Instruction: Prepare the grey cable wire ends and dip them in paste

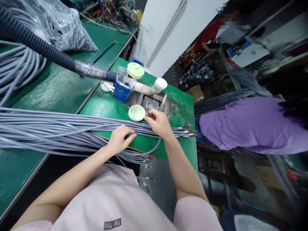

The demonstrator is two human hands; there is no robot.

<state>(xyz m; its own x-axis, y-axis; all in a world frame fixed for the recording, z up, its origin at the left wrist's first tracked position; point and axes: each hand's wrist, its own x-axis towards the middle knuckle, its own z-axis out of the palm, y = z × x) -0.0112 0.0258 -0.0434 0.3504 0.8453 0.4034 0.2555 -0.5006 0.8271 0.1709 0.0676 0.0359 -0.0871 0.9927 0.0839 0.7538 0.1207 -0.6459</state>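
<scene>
A thick bundle of grey cables (pixel 60 130) lies across the green table (pixel 108 107), their stripped coloured ends (pixel 189 131) fanning out at the right. My right hand (pixel 160 122) is closed on one cable end, holding its bared wire tips (pixel 148 114) beside a pale green round dish (pixel 136 113). My left hand (pixel 119 138) rests on the bundle with fingers pinched around a cable. A looped grey cable (pixel 154 148) curves between both hands.
A black corrugated hose (pixel 36 45) ends at a blue box (pixel 122 90) near a metal pot (pixel 150 104). A green lid (pixel 135 70) and a white jar (pixel 159 85) stand behind. A person in purple (pixel 245 126) is at the right; bagged cables (pixel 67 29) lie far left.
</scene>
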